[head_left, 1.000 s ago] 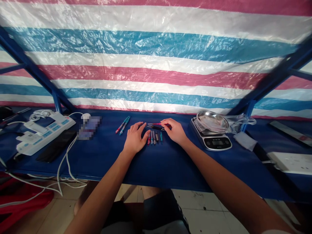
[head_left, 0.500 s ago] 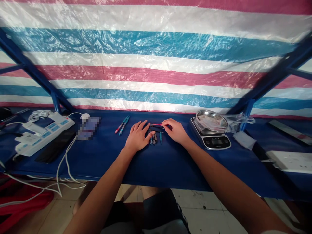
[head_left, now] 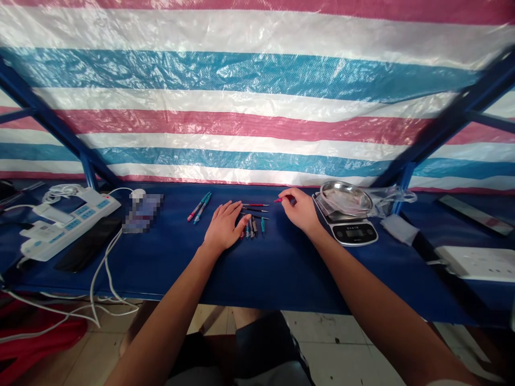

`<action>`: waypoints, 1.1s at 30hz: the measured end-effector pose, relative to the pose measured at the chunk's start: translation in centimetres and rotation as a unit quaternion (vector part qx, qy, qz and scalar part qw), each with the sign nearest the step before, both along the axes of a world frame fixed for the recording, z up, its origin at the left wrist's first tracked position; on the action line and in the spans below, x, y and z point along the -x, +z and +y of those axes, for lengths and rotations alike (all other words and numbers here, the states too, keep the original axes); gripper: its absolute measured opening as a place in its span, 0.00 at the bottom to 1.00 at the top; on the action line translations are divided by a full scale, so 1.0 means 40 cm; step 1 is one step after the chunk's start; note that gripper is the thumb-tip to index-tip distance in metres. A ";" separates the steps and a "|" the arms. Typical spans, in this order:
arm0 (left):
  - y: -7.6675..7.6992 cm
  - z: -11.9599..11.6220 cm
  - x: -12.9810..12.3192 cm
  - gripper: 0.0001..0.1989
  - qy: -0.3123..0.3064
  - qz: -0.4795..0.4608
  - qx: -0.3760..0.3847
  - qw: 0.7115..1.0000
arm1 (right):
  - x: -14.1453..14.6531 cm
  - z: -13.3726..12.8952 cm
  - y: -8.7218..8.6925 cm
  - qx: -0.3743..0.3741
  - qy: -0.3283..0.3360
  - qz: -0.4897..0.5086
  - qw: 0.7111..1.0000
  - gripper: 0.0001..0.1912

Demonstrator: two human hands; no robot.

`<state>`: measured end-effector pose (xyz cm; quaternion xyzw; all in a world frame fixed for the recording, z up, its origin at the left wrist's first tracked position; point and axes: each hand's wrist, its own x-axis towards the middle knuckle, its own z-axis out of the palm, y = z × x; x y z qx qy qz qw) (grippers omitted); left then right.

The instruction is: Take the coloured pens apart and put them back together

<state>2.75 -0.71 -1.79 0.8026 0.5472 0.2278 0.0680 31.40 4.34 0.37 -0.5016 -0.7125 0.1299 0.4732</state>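
Note:
My left hand [head_left: 224,226] lies flat on the blue tabletop with its fingers stretched out. Its fingertips reach the left ends of several thin pen refills [head_left: 256,205], one red and others dark. Below them, beside my left thumb, several short pen parts [head_left: 251,227] stand in a row, with a teal one [head_left: 263,227] at the right end. My right hand [head_left: 301,210] is pinched on a small red pen part [head_left: 278,200], to the right of the refills and apart from them. Two assembled pens [head_left: 199,207], with teal ends, lie left of my left hand.
A kitchen scale [head_left: 354,232] with a metal bowl [head_left: 346,197] and plastic bags stands to the right. At left are a white power strip [head_left: 76,220], a dark phone [head_left: 89,244] and loose white cables [head_left: 105,254]. A striped tarp [head_left: 249,126] hangs behind.
My right hand has moved right, away from the refills, with the small red part in its fingers. The red refill now lies uncovered on the table. My left hand has hardly moved.

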 end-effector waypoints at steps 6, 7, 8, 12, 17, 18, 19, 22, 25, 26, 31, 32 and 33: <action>-0.003 -0.003 0.012 0.29 0.003 -0.043 -0.026 0.999 | 0.027 -0.034 0.006 0.018 0.121 -0.071 0.990 0.07; -0.002 -0.004 0.014 0.29 0.007 -0.054 -0.029 0.998 | 0.032 -0.042 0.011 0.017 0.145 -0.082 0.986 0.07; -0.001 -0.005 0.016 0.28 0.011 -0.063 -0.031 0.997 | 0.037 -0.051 0.017 0.016 0.167 -0.090 0.982 0.08; 0.002 -0.010 0.022 0.26 0.016 -0.088 -0.032 0.995 | 0.050 -0.075 0.034 0.021 0.214 -0.110 0.970 0.08; 0.006 -0.015 0.025 0.25 0.012 -0.103 -0.030 0.994 | 0.051 -0.078 0.027 0.032 0.222 -0.146 0.964 0.08; 0.007 -0.016 0.026 0.25 0.010 -0.104 -0.029 0.994 | 0.051 -0.077 0.023 0.034 0.218 -0.153 0.963 0.09; 0.008 -0.018 0.026 0.25 0.010 -0.105 -0.028 0.994 | 0.051 -0.076 0.020 0.036 0.212 -0.158 0.964 0.09; 0.009 -0.021 0.027 0.24 0.009 -0.110 -0.026 0.994 | 0.051 -0.076 0.016 0.046 0.201 -0.158 0.966 0.07; 0.008 -0.022 0.030 0.24 0.009 -0.122 -0.029 0.992 | 0.053 -0.077 0.019 0.057 0.210 -0.134 0.967 0.03; 0.008 -0.023 0.031 0.23 0.009 -0.126 -0.031 0.991 | 0.054 -0.077 0.020 0.059 0.212 -0.125 0.967 0.03; 0.008 -0.025 0.034 0.23 0.004 -0.134 -0.031 0.991 | 0.057 -0.068 0.018 0.070 0.190 -0.094 0.975 0.06; 0.009 -0.025 0.034 0.23 0.004 -0.134 -0.031 0.990 | 0.058 -0.066 0.015 0.073 0.183 -0.089 0.976 0.07; 0.010 -0.026 0.033 0.23 0.004 -0.134 -0.030 0.991 | 0.058 -0.063 0.012 0.071 0.176 -0.086 0.978 0.07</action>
